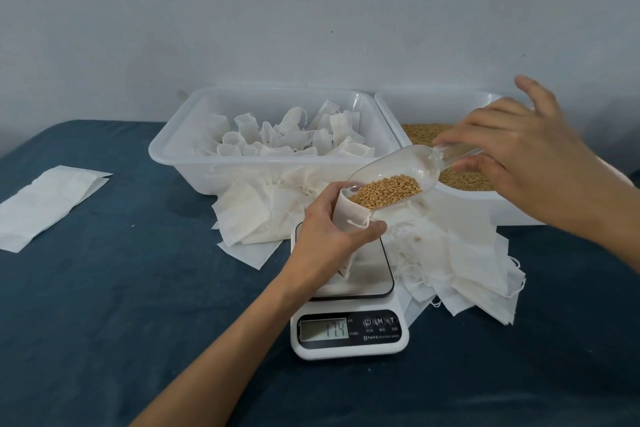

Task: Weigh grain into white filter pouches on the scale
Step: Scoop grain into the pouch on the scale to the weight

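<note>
My left hand (329, 229) grips a white filter pouch (348, 210) upright on the platform of the white scale (374, 270), whose display (323, 329) reads 17.4. My right hand (512, 149) holds the handle of a clear plastic scoop (412, 168). The scoop tilts down to the left, its lip at the pouch's open mouth. Golden grain (384, 191) fills the scoop's front half. The lower part of the pouch is hidden behind my left hand.
A white tub (173, 146) with several filled pouches stands behind the scale. To its right is a white tub (391, 114) of loose grain (426, 133). Flat empty pouches (460, 253) lie around the scale. A white wrapper (48, 201) lies at left on the blue table (138, 288).
</note>
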A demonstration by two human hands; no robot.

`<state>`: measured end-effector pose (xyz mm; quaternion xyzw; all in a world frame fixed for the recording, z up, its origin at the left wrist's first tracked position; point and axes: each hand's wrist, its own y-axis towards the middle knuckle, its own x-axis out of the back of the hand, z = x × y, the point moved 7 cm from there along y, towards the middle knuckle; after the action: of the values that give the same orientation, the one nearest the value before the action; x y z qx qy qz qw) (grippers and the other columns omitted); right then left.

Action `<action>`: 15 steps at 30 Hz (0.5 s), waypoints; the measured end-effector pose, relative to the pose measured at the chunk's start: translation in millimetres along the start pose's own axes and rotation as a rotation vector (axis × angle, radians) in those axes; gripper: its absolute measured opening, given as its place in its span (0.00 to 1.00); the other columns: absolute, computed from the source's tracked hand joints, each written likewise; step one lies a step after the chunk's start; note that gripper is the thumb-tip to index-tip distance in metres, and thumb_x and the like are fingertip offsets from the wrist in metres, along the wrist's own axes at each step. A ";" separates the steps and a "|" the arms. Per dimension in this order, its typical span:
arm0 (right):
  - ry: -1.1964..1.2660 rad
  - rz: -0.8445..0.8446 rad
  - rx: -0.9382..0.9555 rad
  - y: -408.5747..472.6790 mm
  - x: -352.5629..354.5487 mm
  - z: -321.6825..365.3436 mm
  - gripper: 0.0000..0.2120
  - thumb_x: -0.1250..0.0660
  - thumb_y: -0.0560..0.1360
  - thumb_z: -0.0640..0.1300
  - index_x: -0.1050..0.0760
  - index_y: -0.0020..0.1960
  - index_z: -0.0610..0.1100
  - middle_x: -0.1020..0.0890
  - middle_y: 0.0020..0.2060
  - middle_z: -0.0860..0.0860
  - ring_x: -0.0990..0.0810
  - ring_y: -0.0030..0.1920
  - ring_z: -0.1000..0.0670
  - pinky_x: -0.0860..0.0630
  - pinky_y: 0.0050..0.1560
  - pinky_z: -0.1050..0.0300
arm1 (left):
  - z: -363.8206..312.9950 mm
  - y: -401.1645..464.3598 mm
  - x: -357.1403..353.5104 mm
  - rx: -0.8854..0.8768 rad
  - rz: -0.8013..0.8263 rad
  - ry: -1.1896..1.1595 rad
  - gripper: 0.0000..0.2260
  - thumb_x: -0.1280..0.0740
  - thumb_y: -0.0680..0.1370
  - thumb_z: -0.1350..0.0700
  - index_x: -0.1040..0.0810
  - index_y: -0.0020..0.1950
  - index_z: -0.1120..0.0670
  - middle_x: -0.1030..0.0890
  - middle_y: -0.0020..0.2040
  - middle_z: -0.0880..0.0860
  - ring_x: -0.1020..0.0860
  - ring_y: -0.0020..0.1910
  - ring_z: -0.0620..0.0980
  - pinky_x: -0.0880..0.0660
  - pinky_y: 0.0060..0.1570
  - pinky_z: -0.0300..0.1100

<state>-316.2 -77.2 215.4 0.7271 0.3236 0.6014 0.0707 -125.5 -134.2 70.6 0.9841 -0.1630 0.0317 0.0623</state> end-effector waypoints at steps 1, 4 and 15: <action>0.001 -0.011 0.005 0.5 0.0 0.9 0.11 0.36 0.80 0.44 0.18 0.58 0.45 0.17 0.47 0.49 0.20 0.53 0.39 0.47 0.75 0.31 | 0.3 0.3 0.1 0.001 -0.001 -0.001 0.25 0.20 0.68 0.49 0.21 0.63 0.42 0.18 0.64 0.52 0.18 0.60 0.55 0.22 0.65 0.60; 0.004 -0.018 0.008 1.1 -0.5 2.0 0.11 0.35 0.81 0.45 0.18 0.58 0.44 0.17 0.47 0.48 0.20 0.53 0.38 0.47 0.75 0.31 | 1.2 0.7 1.1 -0.001 -0.003 -0.006 0.25 0.20 0.68 0.50 0.21 0.63 0.41 0.17 0.63 0.52 0.18 0.61 0.55 0.22 0.65 0.60; -0.017 -0.006 0.008 -2.3 -2.0 -2.0 0.13 0.40 0.83 0.48 0.18 0.58 0.45 0.17 0.48 0.47 0.20 0.53 0.38 0.46 0.75 0.31 | 0.3 0.4 1.1 -0.010 -0.001 -0.001 0.23 0.21 0.68 0.48 0.21 0.62 0.39 0.17 0.63 0.52 0.18 0.59 0.55 0.22 0.64 0.61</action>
<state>-319.1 -77.0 213.2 0.7316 0.3273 0.5937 0.0725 -124.6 -135.0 70.5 0.9839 -0.1628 0.0304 0.0673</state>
